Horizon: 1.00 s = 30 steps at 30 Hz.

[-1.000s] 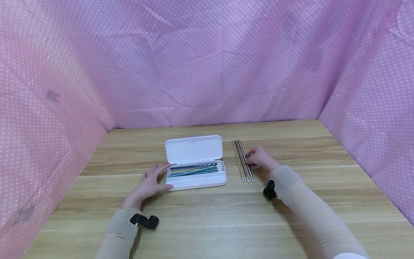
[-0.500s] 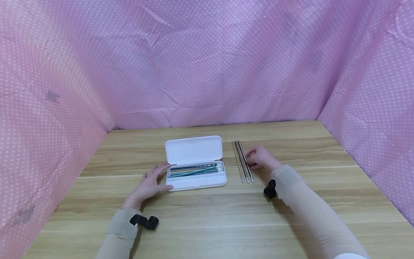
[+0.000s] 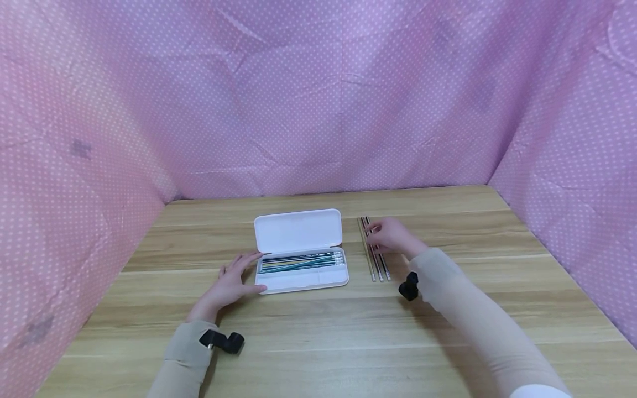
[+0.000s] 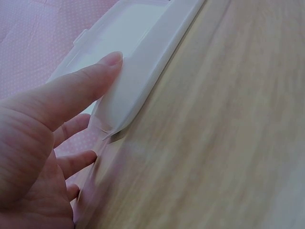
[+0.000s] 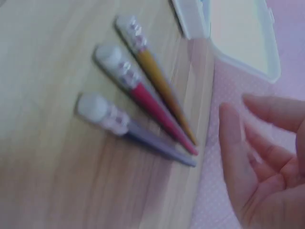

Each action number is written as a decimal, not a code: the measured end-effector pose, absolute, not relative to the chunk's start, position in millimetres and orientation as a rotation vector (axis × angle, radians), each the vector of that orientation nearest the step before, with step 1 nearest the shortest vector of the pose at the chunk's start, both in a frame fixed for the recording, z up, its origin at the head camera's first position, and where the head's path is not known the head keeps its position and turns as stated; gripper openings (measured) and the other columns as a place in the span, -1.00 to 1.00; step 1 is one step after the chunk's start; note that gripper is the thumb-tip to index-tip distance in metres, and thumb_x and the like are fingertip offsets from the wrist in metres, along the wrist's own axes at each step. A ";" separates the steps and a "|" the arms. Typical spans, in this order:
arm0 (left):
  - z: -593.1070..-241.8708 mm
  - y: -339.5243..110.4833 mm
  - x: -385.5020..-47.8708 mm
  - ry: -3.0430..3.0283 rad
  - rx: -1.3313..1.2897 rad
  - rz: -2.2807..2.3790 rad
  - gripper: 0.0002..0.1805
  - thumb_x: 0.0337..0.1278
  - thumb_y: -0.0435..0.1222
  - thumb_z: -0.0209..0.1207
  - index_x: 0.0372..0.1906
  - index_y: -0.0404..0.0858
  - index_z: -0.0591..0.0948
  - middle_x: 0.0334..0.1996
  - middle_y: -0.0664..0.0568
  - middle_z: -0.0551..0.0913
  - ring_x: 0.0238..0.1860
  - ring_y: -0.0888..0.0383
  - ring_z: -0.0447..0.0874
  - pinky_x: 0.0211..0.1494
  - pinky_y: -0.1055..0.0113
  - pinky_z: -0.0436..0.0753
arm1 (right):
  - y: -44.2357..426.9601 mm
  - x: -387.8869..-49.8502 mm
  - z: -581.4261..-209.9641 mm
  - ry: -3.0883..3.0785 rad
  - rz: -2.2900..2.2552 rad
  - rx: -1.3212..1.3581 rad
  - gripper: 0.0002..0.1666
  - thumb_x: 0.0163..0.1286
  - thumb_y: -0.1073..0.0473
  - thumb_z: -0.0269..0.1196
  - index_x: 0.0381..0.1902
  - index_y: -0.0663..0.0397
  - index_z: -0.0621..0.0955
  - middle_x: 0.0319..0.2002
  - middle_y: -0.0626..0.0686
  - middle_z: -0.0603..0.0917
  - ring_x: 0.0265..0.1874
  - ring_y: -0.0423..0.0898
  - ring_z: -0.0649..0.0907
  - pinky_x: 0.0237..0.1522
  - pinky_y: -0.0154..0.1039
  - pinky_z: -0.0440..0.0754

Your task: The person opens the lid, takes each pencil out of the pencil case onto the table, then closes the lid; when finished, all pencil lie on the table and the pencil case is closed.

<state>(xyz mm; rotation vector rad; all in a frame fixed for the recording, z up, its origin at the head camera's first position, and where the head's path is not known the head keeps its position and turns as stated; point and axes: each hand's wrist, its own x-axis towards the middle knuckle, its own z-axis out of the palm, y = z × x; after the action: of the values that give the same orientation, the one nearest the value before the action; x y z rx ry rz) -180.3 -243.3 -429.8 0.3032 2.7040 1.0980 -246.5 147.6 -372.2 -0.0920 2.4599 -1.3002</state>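
A white pencil case (image 3: 288, 281) lies with its lid (image 3: 298, 230) folded back, and several dark, yellow and teal pencils (image 3: 301, 262) fill its rear compartment. My left hand (image 3: 230, 283) rests at the case's left end, fingers spread. In the left wrist view its thumb (image 4: 110, 59) lies on the case's corner. To the right of the case, a yellow pencil (image 5: 161, 78), a red pencil (image 5: 148, 104) and a dark pencil (image 5: 150, 142) lie side by side, eraser ends toward me. Over them hovers my right hand (image 3: 393, 236), thumb and forefinger apart with nothing between.
All of it stands on a wood-grain table (image 3: 308, 342). A pink dotted cloth (image 3: 318, 99) hangs behind the table and along both sides. Each wrist carries a black camera, such as the left one (image 3: 226, 340).
My right hand has shifted left and slightly away from me, from beside the dark pencil to above the three loose pencils. My left hand and the case have stayed put.
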 end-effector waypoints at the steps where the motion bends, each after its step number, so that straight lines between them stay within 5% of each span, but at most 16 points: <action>1: -429.8 -243.2 -180.3 2.704 0.303 1.099 -0.07 -0.12 -0.01 0.40 0.41 -0.03 0.23 0.47 -0.16 0.07 0.48 -0.29 -0.37 0.32 -0.35 -0.50 | 144.6 -245.9 -370.5 2.466 -1.289 -0.123 -0.53 0.24 0.33 0.23 0.12 0.35 0.49 -0.30 0.10 0.56 -0.34 -0.04 0.65 -0.23 -0.17 0.71; 5: -429.7 -243.1 -180.1 2.710 0.309 1.094 -0.09 -0.11 -0.01 0.39 0.40 0.00 0.24 0.47 -0.16 0.07 0.48 -0.30 -0.37 0.32 -0.35 -0.49 | 130.9 -244.4 -365.7 2.509 -1.212 -0.281 -0.53 0.23 0.32 0.23 0.12 0.31 0.51 -0.27 0.11 0.60 -0.31 0.04 0.64 -0.27 -0.15 0.71; 12: -429.3 -242.9 -179.5 2.710 0.311 1.096 -0.07 -0.12 -0.01 0.40 0.41 -0.03 0.23 0.47 -0.16 0.07 0.48 -0.29 -0.36 0.32 -0.35 -0.49 | 104.8 -239.9 -359.4 2.546 -1.123 -0.500 -0.59 0.20 0.25 0.28 0.03 0.22 0.59 -0.32 0.05 0.64 -0.44 -0.11 0.57 -0.41 -0.28 0.59; 30: -429.1 -242.0 -179.5 2.714 0.308 1.085 -0.07 -0.12 -0.01 0.40 0.41 -0.04 0.23 0.47 -0.17 0.07 0.47 -0.30 -0.35 0.32 -0.36 -0.48 | 54.8 -238.1 -370.5 2.596 -0.849 -0.825 -0.61 0.24 0.28 0.29 0.06 0.11 0.58 -0.19 0.06 0.66 -0.20 -0.11 0.61 -0.13 -0.25 0.60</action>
<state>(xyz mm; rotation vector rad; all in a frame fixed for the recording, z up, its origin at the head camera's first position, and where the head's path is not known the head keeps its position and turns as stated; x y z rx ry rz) -179.5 -242.0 -429.1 0.3084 2.7136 1.0847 -238.1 54.8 -370.5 -0.8252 2.5958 -0.8491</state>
